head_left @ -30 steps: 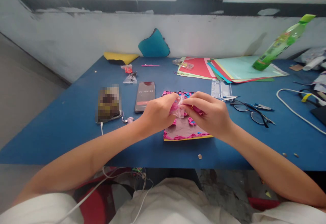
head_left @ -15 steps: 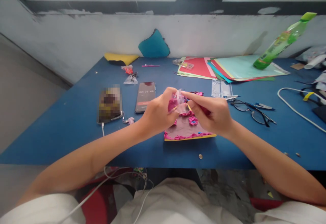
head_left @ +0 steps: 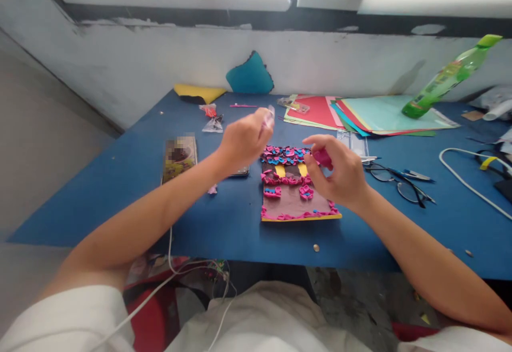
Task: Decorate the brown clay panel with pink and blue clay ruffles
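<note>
My left hand (head_left: 246,137) is closed on a small clear plastic bag (head_left: 271,114), raised over the table left of the decorated panel. My right hand (head_left: 340,173) has thumb and index finger apart. A pink lump of modelling clay (head_left: 322,157) is held against its curled rear fingers. Beneath and between the hands lies the panel (head_left: 290,207), a mauve board with yellow edging, pink and blue clay petals along the top, and two pink clay flowers lower down. A phone (head_left: 240,172) is mostly hidden behind my left forearm.
Another phone (head_left: 180,160) with a white cable lies at left. Small bags (head_left: 213,124), coloured paper sheets (head_left: 374,112) and a tilted green bottle (head_left: 448,77) are toward the back. Glasses (head_left: 400,181) rest at right. A small round object (head_left: 316,247) is near the front edge.
My hands have moved apart. The left has gone up and leftward with the plastic bag, while the right has kept the pink clay. More of the panel now shows.
</note>
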